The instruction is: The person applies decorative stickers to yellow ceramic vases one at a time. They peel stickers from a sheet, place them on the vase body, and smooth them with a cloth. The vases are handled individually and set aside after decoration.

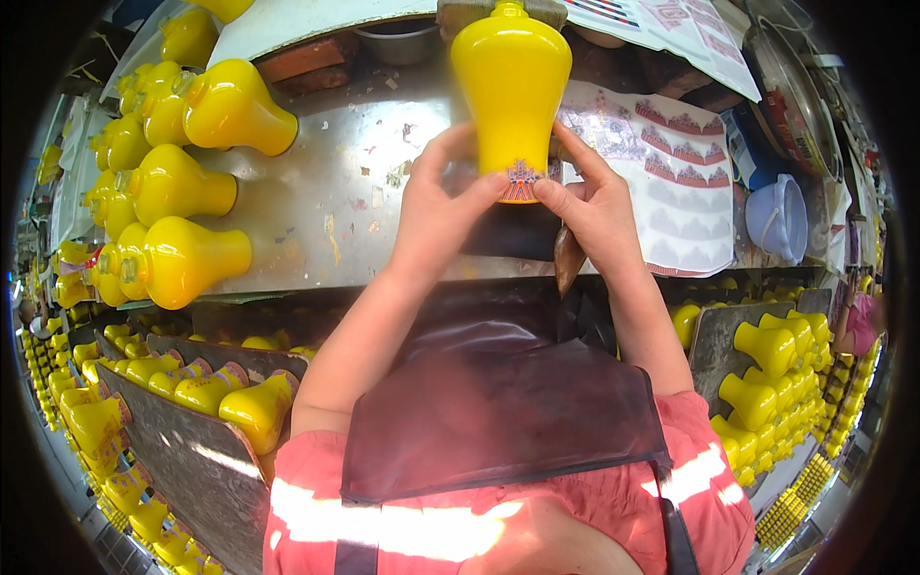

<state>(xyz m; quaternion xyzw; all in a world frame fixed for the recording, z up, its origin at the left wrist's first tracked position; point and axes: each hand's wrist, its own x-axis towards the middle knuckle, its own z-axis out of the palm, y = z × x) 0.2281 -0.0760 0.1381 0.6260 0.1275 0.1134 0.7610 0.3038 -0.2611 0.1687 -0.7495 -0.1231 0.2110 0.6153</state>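
Yellow ceramic vase (511,86), upright above the desk's (316,211) near edge: your left hand (436,216) and right hand (596,206) pinch its foot, thumbs pressing the patterned decal (520,182) flat, decal sheets (671,182) lying alongside toward the right edge for reach.

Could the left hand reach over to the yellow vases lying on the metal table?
Probably yes. The left hand is busy steadying the yellow vase with the right hand, but the lying vases sit on its side across bare metal table, with nothing between.
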